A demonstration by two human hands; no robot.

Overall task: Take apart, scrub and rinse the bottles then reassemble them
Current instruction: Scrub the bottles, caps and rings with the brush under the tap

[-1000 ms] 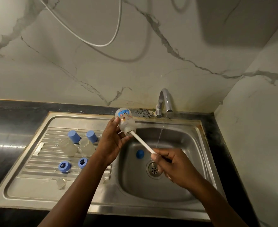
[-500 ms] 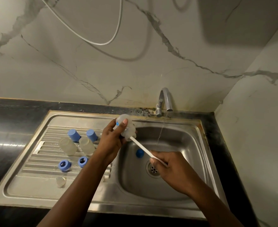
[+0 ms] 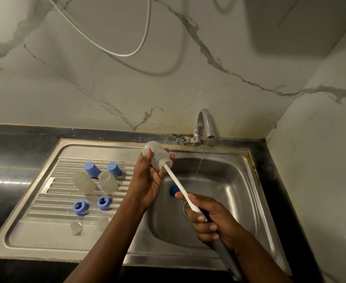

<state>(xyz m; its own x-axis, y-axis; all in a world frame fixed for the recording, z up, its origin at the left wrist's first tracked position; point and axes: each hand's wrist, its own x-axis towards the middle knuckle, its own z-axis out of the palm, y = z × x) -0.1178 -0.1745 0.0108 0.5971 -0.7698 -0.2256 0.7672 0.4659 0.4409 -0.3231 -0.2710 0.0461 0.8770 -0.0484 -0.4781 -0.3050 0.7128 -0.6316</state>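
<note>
My left hand [image 3: 148,180] grips a clear baby bottle [image 3: 155,154] tilted over the sink basin's left edge, mouth pointing down to the right. A bottle brush [image 3: 178,185] with a white shaft goes into that mouth; its head is hidden inside. My right hand [image 3: 211,219] grips the brush's handle above the drain. On the draining board lie two clear bottle bodies [image 3: 84,183] [image 3: 108,182], two blue caps [image 3: 92,169] [image 3: 114,168], two blue collar rings [image 3: 80,207] [image 3: 104,202] and a clear teat [image 3: 76,228]. A blue part [image 3: 173,190] lies in the basin.
A steel sink [image 3: 239,180] with a ribbed draining board sits in a black counter [image 3: 9,152]. The tap [image 3: 203,125] at the back runs a thin stream of water into the basin. Marble walls close the back and right side; a white hose [image 3: 127,54] hangs above.
The bottle has turned in my left hand, so its printed label no longer faces me. My right hand has drawn back along the brush toward me and now holds lower on the handle.
</note>
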